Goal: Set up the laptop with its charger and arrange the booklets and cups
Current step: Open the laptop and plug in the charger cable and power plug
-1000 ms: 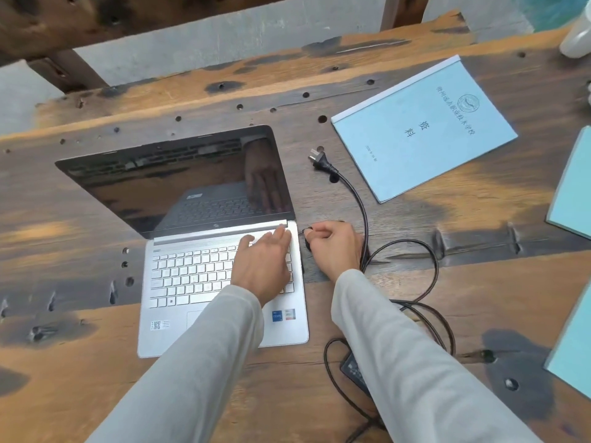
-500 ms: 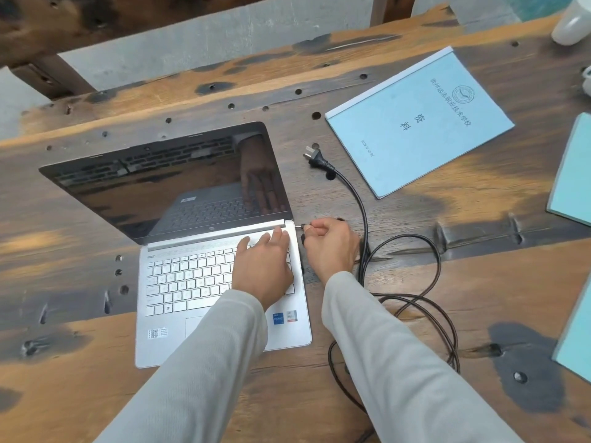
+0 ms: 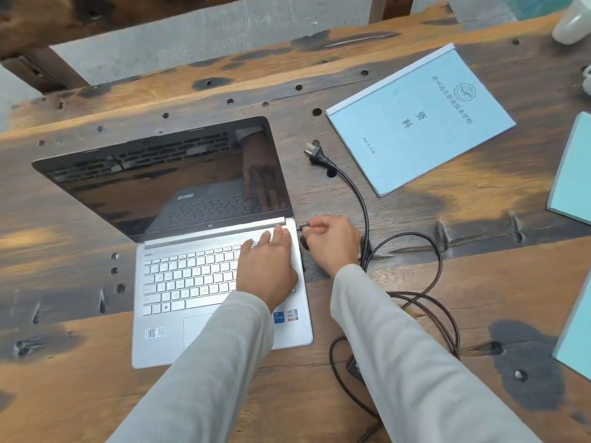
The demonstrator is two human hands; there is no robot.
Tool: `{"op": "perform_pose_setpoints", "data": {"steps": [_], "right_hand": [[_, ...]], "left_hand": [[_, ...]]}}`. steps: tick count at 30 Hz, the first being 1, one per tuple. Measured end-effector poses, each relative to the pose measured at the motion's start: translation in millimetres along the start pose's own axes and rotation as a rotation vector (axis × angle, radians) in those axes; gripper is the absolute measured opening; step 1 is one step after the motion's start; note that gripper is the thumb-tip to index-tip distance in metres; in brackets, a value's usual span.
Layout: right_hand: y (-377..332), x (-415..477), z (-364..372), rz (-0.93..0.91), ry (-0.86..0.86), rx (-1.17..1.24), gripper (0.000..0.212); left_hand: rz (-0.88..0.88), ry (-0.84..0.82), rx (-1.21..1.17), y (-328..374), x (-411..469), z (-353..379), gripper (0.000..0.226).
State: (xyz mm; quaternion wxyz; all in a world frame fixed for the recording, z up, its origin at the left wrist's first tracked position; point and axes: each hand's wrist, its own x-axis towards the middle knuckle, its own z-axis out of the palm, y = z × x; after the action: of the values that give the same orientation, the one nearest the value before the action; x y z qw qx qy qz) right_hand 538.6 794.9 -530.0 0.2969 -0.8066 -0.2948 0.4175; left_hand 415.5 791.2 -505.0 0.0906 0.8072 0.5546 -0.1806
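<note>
- My left hand (image 3: 267, 270) lies flat and open on the right end of the laptop (image 3: 220, 292) keyboard, fingertips near the hinge, so the machine will not slide when I push from the side.
- My right hand (image 3: 332, 241) is closed in a pinch on the charger's small barrel plug (image 3: 303, 227), its tip aimed at the laptop's right edge just below the hinge, where I judge the power socket to be.
- I cannot quite tell whether the tip has entered the socket or only touches the edge; it is small and partly hidden by my thumb.
- The charger cable (image 3: 364, 199) loops loosely on the wooden table (image 3: 479, 282) to my right, giving me slack; its wall plug (image 3: 316, 154) lies unconnected beyond, near the light-blue booklet (image 3: 419, 119).
- The power brick (image 3: 355, 367) peeks out under my right sleeve.
- Two more booklets (image 3: 572, 174) sit at the right border and a white cup (image 3: 572, 20) at the far corner, not yet arranged.
- Against the frame a second ago, my right hand has crept nearer the laptop's edge with the plug now pointing out toward it; my left hand has held its place.
</note>
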Motion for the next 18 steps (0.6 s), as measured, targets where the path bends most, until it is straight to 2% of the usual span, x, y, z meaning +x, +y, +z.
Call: {"op": "perform_pose_setpoints", "data": {"steps": [5, 9, 13, 18], "right_hand": [[1, -2, -4, -0.050, -0.071, -0.042, 0.026], [3, -4, 0, -0.072, -0.001, -0.025, 0.022], [3, -6, 8, -0.027, 0.080, -0.006, 0.015], [2, -1, 9, 0.053, 0.061, 0.012, 0.009]], "left_hand": [[0.003, -0.016, 0.018, -1, 0, -1, 0.059], [-0.012, -0.014, 0.015, 0, 0, -2, 0.060], [-0.009, -0.011, 0.003, -1, -1, -3, 0.056], [0.012, -0.023, 0.019, -3, 2, -3, 0.057]]}}
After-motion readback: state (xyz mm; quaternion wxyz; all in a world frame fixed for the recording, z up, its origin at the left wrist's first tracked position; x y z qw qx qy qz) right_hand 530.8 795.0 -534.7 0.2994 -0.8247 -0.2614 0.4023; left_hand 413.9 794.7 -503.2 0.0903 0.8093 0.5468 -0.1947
